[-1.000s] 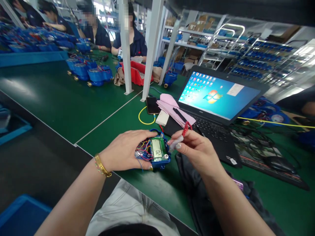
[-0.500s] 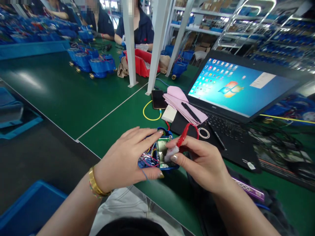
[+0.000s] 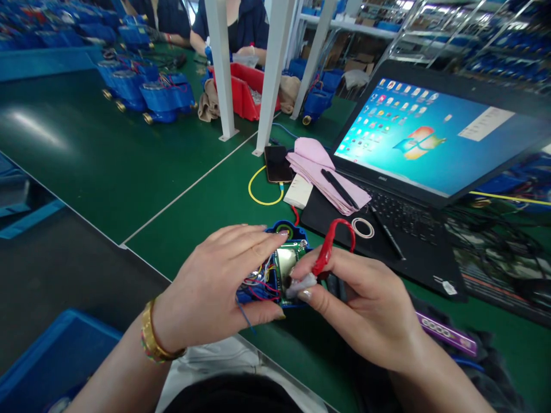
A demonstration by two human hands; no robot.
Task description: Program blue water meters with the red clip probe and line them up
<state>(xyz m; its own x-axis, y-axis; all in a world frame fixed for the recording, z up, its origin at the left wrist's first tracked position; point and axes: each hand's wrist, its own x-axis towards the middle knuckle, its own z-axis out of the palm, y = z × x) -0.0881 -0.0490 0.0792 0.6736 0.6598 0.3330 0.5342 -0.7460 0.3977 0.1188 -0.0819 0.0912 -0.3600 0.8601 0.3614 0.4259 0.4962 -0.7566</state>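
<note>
"So, what's nearest?"
"Left hand (image 3: 217, 278), spread across the blue device (image 3: 300, 234) over the green table (image 3: 193, 209); right hand (image 3: 368, 307) pinching a whitish connector (image 3: 302, 284) (red lead (image 3: 329, 244) looping up) at the circuit board (image 3: 287, 253)."
"And beyond?"
"Laptop (image 3: 404, 135), then red bin (image 3: 244, 98)."

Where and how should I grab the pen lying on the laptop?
I'd pinch the pen mid-barrel from above, fingertips on its long sides: it's slim and lies flat on the laptop, with the white ring beside it, not touching.
</note>
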